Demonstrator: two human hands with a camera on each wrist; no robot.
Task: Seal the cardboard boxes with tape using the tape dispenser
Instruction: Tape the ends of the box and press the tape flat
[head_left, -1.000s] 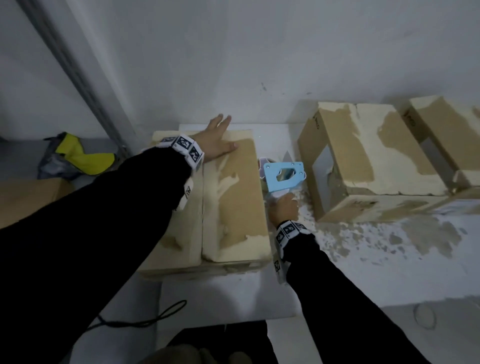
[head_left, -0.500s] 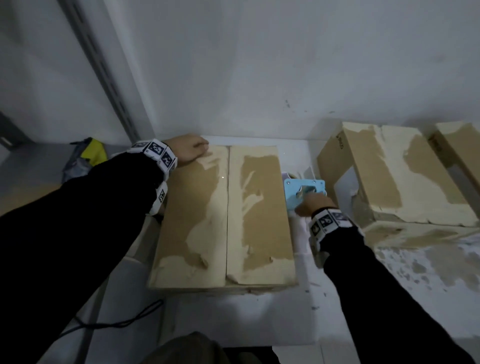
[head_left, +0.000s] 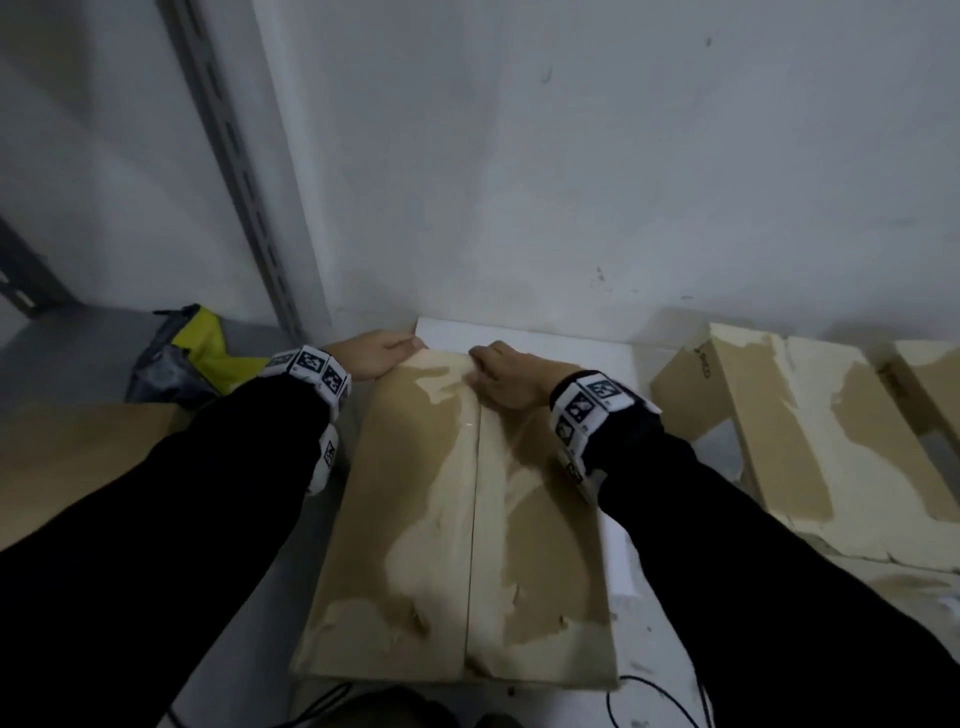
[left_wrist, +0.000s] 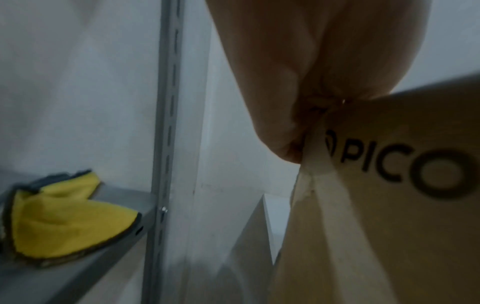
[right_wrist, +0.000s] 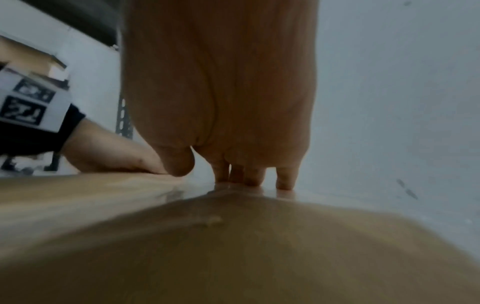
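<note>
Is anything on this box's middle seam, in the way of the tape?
Only your right hand, pressing on the far end of the seam. The rest of it looks bare; your left hand grips the box at its far left corner.

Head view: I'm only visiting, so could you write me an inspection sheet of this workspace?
Surface: white tabletop.
Job's things: cardboard box, flaps closed; another cardboard box at right; tape dispenser not in view.
Clutter: yellow cloth on grey shelf.
Hands: left hand grips the box's far left corner; right hand presses its top.
Cables: black cable at the near edge.
Surroundings: white wall, slotted metal upright.
</note>
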